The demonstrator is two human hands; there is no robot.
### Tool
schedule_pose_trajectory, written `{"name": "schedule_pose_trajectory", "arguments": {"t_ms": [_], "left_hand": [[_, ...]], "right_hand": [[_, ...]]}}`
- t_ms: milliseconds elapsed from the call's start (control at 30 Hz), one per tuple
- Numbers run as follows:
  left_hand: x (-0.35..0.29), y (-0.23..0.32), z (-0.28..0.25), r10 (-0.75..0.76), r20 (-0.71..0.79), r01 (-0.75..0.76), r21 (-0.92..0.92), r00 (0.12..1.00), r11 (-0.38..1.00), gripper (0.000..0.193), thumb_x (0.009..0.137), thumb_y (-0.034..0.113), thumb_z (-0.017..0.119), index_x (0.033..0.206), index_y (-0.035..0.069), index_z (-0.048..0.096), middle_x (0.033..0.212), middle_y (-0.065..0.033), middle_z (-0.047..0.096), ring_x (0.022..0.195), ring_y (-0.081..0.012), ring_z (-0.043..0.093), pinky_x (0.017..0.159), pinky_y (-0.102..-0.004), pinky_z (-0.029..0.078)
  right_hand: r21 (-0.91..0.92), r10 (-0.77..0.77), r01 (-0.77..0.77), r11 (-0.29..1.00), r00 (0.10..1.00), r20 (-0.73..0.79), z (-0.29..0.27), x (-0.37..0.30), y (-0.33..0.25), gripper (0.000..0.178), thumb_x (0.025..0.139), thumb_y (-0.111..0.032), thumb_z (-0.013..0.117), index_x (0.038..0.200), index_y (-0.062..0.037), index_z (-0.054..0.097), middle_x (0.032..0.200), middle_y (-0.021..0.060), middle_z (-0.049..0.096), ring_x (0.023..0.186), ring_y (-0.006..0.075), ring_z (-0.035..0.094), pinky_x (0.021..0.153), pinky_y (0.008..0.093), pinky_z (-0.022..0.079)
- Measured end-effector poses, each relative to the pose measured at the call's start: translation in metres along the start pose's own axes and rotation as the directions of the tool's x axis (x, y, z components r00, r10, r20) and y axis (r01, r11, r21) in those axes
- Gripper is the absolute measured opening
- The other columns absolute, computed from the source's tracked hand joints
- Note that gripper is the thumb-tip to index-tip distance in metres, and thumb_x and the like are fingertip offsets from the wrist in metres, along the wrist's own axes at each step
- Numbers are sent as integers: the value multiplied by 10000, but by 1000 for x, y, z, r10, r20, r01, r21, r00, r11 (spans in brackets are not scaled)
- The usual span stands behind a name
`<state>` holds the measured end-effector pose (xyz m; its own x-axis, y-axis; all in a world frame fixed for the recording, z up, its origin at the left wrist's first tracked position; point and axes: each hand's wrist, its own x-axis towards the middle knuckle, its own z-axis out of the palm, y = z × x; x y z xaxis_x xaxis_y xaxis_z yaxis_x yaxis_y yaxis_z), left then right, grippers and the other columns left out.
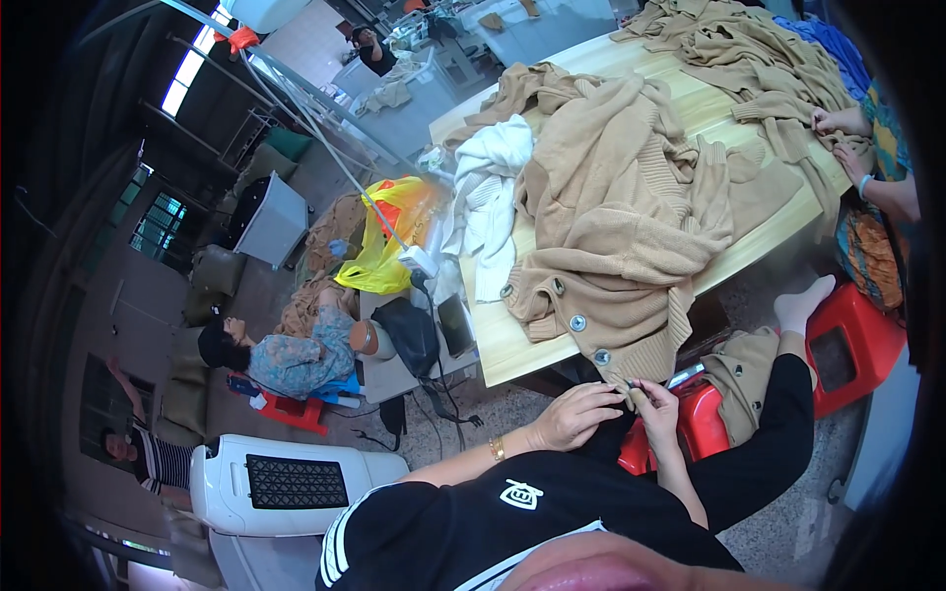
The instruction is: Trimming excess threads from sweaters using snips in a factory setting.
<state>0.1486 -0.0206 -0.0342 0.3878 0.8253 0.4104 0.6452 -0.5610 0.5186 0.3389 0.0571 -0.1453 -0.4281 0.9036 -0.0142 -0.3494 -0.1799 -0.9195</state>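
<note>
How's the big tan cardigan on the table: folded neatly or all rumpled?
Rumpled: the tan cardigan lies in uneven creases on the table.

Desk (504,357), pale wood-grain top. Stools (874,333), red plastic. Floor (788,504), grey, speckled. Wall (108,315), dim, grey. Barred window (158,225), bluish light. Upper window (189,81), narrow, bright white.

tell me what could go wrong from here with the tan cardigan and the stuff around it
The tan cardigan hangs partly over the near edge of the table, so a firm tug might drag more of it off.

The left hand and right hand work fingertip to fingertip at its edge, so the fingers could get in each other's way.

The tan garment draped over the red stool might slip to the floor.
</note>
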Motion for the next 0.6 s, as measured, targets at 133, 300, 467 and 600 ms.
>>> {"name": "schedule_pose_trajectory", "arguments": {"t_ms": [133, 300, 467, 600], "left_hand": [[2, 1, 0, -9, -5, 9, 4, 1000, 1000, 389, 768, -60, 660, 1144, 32, 689, 1305, -134, 642, 1288, -353, 566, 1067, -475, 469], [14, 0, -7, -8, -61, 9, 7, 998, 1000, 362, 772, -65, 660, 1121, 26, 698, 1259, -128, 665, 1263, -351, 588, 1055, -468, 484], [45, -1, -10, 50, -137, -43, 53, 989, 998, 354, 736, -94, 632, 1056, 24, 727, 1154, -149, 713, 1111, -356, 668, 999, -477, 522], [34, -11, -15, -84, -212, 121, 171, 974, 978, 207, 861, -13, 679, 1063, 5, 716, 1082, -168, 722, 1053, -341, 689, 907, -427, 558]], "right_hand": [[15, 7, -7, 1000, 1000, 3, 3, -2, 0, 256, 936, 24, 679, 1190, 40, 696, 1059, 72, 739, 884, 83, 676, 770, 216, 538], [42, -20, 20, 999, 1000, 8, 8, -2, -1, 257, 941, 17, 679, 1196, 45, 691, 1048, 74, 737, 872, 91, 676, 756, 220, 539], [-149, 35, -32, 988, 999, 15, -11, 1, 2, 235, 940, -18, 677, 1156, 73, 689, 1029, 95, 732, 875, 131, 679, 747, 251, 543], [-312, -69, 49, 949, 996, -56, 15, 9, -33, 218, 940, -79, 702, 1120, 43, 721, 1020, 90, 743, 919, 121, 676, 802, 262, 530]]}}
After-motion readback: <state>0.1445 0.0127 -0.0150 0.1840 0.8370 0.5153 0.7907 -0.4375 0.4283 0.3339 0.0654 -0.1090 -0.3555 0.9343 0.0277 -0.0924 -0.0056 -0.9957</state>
